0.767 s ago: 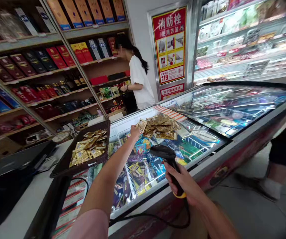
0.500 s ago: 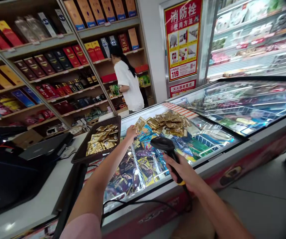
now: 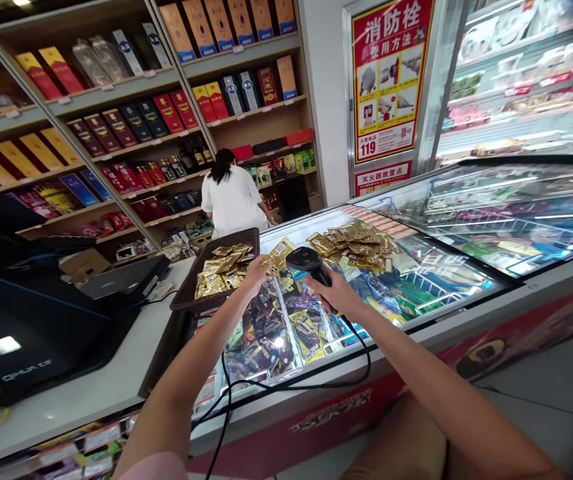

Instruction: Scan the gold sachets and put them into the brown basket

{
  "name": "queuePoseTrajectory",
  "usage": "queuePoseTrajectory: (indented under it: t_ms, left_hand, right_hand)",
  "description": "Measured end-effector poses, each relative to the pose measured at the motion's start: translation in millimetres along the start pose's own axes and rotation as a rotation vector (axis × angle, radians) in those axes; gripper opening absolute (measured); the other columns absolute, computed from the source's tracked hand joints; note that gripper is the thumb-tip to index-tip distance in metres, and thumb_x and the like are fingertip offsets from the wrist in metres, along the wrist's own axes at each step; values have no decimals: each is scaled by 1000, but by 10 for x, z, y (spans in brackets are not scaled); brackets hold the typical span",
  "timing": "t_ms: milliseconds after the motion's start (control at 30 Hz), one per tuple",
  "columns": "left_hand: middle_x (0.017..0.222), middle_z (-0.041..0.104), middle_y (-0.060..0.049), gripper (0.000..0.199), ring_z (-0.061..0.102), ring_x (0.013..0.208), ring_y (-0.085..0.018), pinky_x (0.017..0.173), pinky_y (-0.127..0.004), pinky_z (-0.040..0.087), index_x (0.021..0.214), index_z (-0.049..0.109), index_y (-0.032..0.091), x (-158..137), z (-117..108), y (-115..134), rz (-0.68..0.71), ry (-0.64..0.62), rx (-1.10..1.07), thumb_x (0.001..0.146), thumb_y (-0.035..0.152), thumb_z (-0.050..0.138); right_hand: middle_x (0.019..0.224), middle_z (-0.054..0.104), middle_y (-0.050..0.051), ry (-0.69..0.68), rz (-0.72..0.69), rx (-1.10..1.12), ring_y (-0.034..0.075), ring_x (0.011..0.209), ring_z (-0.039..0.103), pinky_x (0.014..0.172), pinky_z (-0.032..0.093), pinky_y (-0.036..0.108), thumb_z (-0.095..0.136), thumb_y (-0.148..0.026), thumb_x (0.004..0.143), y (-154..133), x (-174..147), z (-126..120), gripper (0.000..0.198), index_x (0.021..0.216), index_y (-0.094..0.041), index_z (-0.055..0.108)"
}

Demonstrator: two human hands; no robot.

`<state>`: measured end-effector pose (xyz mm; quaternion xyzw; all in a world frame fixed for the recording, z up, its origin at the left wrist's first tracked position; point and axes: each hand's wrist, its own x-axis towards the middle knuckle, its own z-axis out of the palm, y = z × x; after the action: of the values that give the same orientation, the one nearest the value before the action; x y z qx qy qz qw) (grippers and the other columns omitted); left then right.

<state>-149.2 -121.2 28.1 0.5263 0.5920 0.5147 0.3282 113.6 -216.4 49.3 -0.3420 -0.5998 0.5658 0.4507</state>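
Note:
My left hand pinches a small gold packet by its edge, above the glass lid of the freezer. In my right hand is a black barcode scanner, its head close to the packet and tilted toward it. A black cable runs from the scanner's grip across the freezer's front edge. To the right, a pile of gold packets lies on the glass. Left of my left hand, a dark brown basket holds more gold packets.
The chest freezer stretches to the right, with wrapped goods under its glass. At left stands a white counter with a dark checkout machine. A person in a white shirt bends by the shelves.
The barcode scanner has come up and left, nearer to the gold packet in my left hand. The person by the shelves has turned away and bent down. My view has shifted left.

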Motion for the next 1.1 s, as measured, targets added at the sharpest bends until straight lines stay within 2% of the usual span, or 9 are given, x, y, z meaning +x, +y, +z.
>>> queuePoseTrajectory:
  t_ms: [200,467,700,967,1100]
  left_hand:
    - [115,65,-11,47,64,100,-25,74,-33,55,109,67,20,-57,-131,-49,-25,-59,-1,71,45,77]
    - [116,65,-11,52,63,104,-25,76,-32,54,109,67,20,-61,-157,-79,-27,-102,-1,69,53,77]
    - [111,66,-10,44,63,100,-23,75,-30,52,105,67,20,-79,-132,-64,-46,-104,14,73,50,75]
    - [107,66,-9,40,63,97,-22,73,-30,54,105,68,20,-128,-101,-33,-72,-40,-18,72,42,78]
    - [102,69,-8,33,66,89,-19,77,-33,56,102,68,19,-132,-244,-5,-73,40,-62,76,39,75]
  right_hand:
    - [48,43,-10,-32,-23,-8,9,31,36,35,29,23,63,-60,84,147,36,70,39,89,-24,49]
    - [49,42,-10,-24,-10,11,9,31,35,33,29,23,65,-59,82,164,42,98,40,90,-24,47]
    - [52,45,-9,-50,5,11,8,32,38,35,30,23,65,-61,81,138,39,57,43,88,-23,47]
    - [53,45,-10,-35,15,45,7,33,37,35,30,22,68,-63,78,94,39,100,45,88,-24,47]
    - [52,45,-10,-83,30,102,8,34,37,34,30,22,68,-63,78,58,86,212,45,85,-24,46]
